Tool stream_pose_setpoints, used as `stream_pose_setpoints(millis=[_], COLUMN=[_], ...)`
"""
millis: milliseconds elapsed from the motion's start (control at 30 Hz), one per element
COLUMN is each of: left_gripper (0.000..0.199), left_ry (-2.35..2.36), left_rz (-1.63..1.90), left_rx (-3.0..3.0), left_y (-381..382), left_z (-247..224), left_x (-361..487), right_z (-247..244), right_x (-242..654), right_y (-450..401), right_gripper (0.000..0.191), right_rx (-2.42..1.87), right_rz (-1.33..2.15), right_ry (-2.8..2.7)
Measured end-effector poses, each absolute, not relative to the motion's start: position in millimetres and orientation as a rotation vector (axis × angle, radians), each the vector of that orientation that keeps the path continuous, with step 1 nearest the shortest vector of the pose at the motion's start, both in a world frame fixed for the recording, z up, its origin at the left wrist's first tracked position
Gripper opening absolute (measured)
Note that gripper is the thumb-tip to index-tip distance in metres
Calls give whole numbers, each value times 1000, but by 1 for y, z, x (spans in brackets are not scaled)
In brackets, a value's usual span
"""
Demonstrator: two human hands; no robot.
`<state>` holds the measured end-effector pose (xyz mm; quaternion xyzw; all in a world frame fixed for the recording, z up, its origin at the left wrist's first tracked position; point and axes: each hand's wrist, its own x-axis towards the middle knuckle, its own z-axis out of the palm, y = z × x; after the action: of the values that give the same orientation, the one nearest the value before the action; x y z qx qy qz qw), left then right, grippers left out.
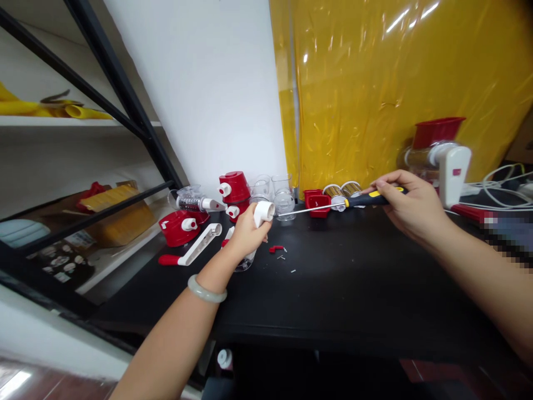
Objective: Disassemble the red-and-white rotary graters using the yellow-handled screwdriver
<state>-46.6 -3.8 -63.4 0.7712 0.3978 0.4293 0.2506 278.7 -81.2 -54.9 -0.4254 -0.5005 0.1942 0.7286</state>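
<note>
My left hand (245,234) is closed around a white plastic part (264,212) with a round opening that faces right. Part of a clear plastic body shows beneath that hand, and I cannot tell whether it belongs to the same piece. In my right hand (412,204) is a screwdriver (368,199) with a blue-and-yellow handle, gripped at its rear end. Its long shaft points left, with the tip close to the white part; contact between them is unclear. Below them on the black table (333,289) lie a small red clip (276,249) and several tiny screws or pins.
To the left are a red base (180,228) and a white crank handle (202,244) with a red grip. Behind stand red housings (234,187), clear cups (282,186), red trays (318,205) and drum graters (334,194). An assembled rotary grater (453,166) and white cables stand right.
</note>
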Motion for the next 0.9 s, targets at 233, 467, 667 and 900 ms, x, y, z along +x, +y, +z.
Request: stream_pose_setpoints(millis=[233, 467, 667, 900], left_gripper=[27, 27, 29, 28], left_ry=[1059, 881, 816, 720], left_rz=[1205, 1277, 1274, 1317], left_rx=[2032, 1841, 1840, 1786], left_y=[-3, -7, -7, -4], left_z=[-64, -60, -61, -64], left_x=[-46, -40, -41, -40], right_z=[-52, -50, -48, -48], right_x=[277, 272, 267, 266], right_y=[-82, -86, -88, -88], right_gripper=[31, 31, 31, 35], right_rx=[-835, -779, -768, -753], right_rz=[483, 503, 507, 498], right_ry=[-1041, -1010, -1003, -988])
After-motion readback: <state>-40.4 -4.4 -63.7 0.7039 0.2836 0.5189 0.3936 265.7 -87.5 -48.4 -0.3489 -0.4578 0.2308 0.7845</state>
